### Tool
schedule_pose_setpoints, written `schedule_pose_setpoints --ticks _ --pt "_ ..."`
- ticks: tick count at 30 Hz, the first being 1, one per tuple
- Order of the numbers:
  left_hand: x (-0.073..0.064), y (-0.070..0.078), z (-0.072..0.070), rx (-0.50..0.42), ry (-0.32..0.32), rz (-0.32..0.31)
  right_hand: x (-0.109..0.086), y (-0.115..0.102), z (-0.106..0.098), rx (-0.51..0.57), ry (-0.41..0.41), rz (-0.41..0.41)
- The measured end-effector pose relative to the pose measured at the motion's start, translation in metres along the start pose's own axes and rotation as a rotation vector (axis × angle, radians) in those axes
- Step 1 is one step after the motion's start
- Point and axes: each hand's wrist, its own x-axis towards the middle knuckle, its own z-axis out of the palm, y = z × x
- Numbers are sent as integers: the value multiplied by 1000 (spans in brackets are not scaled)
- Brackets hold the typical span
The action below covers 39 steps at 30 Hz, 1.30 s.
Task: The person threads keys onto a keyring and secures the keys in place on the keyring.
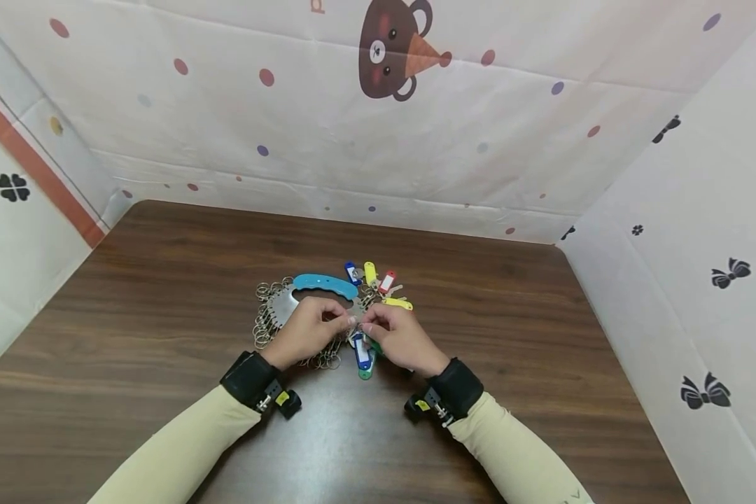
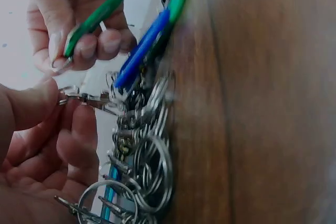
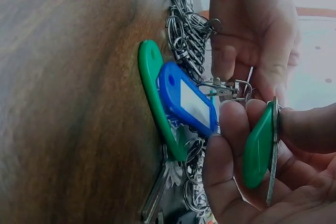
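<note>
A silver metal key-ring holder with a blue handle point(image 1: 324, 283) lies on the table, many split rings point(image 1: 264, 315) hanging round its edge. My left hand point(image 1: 309, 330) pinches a small metal snap hook point(image 3: 227, 89) on that edge between thumb and fingers. Close beside it on the right, my right hand point(image 1: 408, 341) pinches the ring of a green key tag point(image 3: 257, 153), a key point(image 3: 273, 156) hanging with it. The two hands' fingertips nearly meet. Below them, a blue key tag point(image 3: 184, 98) overlaps another green tag point(image 3: 152, 77) close over the table.
Along the holder's right side lie more keys with tags: a blue one point(image 1: 352, 272), a yellow one point(image 1: 370, 272) and a red one point(image 1: 387, 281). The brown wooden table point(image 1: 510, 336) is bounded by printed cloth walls point(image 1: 327, 126) at the back and sides.
</note>
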Motion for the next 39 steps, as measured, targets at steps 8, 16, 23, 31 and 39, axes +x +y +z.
schedule_pose_setpoints --ticks 8,16,23,31,39 --pt "3 1 -6 -131 -101 -116 0 3 0 17 -20 0" --pt "4 1 -19 -348 -282 -228 -4 1 -2 -31 -26 -12" --pt "4 3 -19 -264 -272 -168 -4 1 -1 -21 -35 -19" --pt "4 -1 -11 -396 -217 -200 -2 0 3 -8 -25 -41" --pt "4 -3 -12 -380 -257 -167 -3 1 4 -7 -26 -28"
